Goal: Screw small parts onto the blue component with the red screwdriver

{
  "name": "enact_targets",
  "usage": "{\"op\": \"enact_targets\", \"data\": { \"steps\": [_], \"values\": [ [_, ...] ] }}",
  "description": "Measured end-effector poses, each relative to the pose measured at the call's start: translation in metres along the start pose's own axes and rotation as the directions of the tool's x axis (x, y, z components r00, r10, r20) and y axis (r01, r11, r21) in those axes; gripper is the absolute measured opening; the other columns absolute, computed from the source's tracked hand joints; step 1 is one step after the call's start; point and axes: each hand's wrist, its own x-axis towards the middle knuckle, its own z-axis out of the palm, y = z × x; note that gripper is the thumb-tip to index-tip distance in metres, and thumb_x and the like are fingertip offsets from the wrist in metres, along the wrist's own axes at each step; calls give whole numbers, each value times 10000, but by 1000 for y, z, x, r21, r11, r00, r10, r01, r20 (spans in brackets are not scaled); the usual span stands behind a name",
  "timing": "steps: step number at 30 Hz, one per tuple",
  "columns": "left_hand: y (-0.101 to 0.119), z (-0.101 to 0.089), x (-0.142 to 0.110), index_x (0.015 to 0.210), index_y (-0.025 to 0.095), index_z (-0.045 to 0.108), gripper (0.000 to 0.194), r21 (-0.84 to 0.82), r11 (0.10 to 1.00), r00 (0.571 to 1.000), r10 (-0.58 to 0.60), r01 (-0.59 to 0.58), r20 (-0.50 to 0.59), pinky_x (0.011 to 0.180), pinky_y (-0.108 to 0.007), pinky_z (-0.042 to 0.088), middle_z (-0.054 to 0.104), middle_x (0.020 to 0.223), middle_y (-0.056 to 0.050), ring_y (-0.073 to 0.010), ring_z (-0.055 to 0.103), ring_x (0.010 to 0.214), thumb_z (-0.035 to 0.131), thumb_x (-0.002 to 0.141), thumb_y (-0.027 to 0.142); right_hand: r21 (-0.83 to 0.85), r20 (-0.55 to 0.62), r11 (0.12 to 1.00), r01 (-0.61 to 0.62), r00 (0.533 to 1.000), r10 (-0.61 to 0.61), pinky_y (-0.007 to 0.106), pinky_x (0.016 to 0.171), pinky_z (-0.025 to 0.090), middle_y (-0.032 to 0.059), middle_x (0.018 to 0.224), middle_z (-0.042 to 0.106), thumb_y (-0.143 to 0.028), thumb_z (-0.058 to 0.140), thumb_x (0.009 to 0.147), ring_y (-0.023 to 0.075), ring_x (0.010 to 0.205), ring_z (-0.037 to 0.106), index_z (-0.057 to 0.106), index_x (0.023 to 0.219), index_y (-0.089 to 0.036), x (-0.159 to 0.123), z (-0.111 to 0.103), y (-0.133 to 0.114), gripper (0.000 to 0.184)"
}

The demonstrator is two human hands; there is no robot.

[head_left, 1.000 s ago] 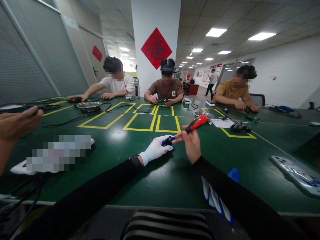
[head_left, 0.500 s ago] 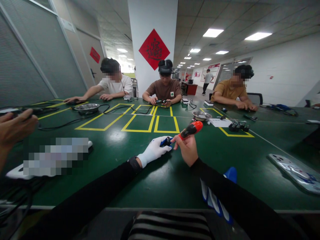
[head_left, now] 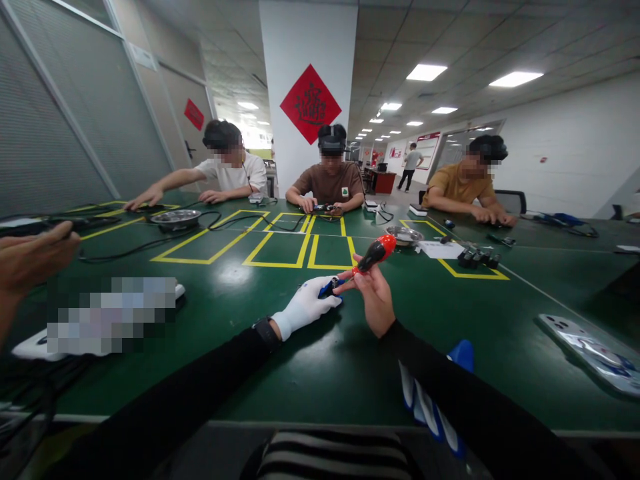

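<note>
My left hand (head_left: 310, 303), in a white glove with blue fingertips, is closed around a small black part with a metal cylinder (head_left: 335, 283). Its exact kind is too small to tell. My bare right hand (head_left: 374, 297) grips a screwdriver (head_left: 377, 255) by its red and black handle. The handle tilts up to the right, and the shaft end, mostly hidden by my fingers, points toward the part in my left hand. My right fingertips come very close to that part; whether they touch it I cannot tell.
A blue and white glove (head_left: 425, 407) lies partly beneath my right forearm. A phone (head_left: 595, 353) is at the right, black parts (head_left: 477, 257) and a metal bowl (head_left: 403, 235) farther back. Another person's hand (head_left: 35, 257) shows at left; several people sit across the green table (head_left: 225, 393).
The screwdriver's handle has swung a little left and stands slightly steeper. My right fingers have shifted on it. My left hand stays nearly in place, still holding the black part.
</note>
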Motion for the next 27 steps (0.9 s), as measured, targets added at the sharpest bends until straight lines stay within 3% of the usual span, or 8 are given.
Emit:
{"op": "enact_targets", "data": {
  "steps": [6, 12, 16, 24, 27],
  "values": [
    [-3, 0, 1, 1144, 174, 627, 402, 10, 1000, 1000, 24, -23, -19, 878, -312, 472, 669, 1066, -38, -207, 611, 937, 627, 749, 249, -39, -133, 999, 11, 991, -16, 229, 511, 467, -39, 723, 662, -246, 686, 775, 89, 480, 578, 457, 938, -212, 3, -3, 4, 284],
    [-2, 0, 1, 1176, 172, 610, 415, -2, 1000, 1000, -15, 15, 3, 789, -294, 490, 672, 1029, -37, -178, 617, 804, 602, 770, 260, 29, -88, 999, 30, 996, -27, 279, 589, 486, -16, 780, 666, -255, 573, 850, 113, 550, 596, 478, 1063, -212, 3, -5, 1, 237],
    [0, -1, 1, 1166, 163, 615, 415, 6, 1000, 1000, -10, 10, 9, 829, -298, 478, 674, 1015, -35, -194, 612, 861, 611, 761, 255, -10, -52, 999, 30, 998, -31, 292, 623, 498, 13, 861, 671, -264, 519, 881, 113, 585, 606, 485, 1130, -199, 1, -2, 0, 259],
    [-3, 0, 1, 1174, 188, 617, 427, 8, 1000, 1000, 27, -27, -4, 925, -327, 453, 658, 1111, -36, -221, 595, 1006, 612, 749, 231, 20, -112, 999, 29, 993, -26, 245, 508, 490, -64, 738, 620, -229, 674, 782, 91, 474, 581, 418, 974, -236, 3, -2, 3, 320],
    [-3, -1, 1, 1171, 181, 616, 421, 9, 999, 999, 53, -53, 0, 941, -333, 444, 658, 1111, -41, -225, 593, 1016, 621, 754, 242, 33, -100, 999, 37, 994, -34, 263, 541, 503, -55, 762, 623, -245, 629, 818, 99, 496, 593, 415, 1001, -238, 2, -2, 1, 282]
  ]
}}
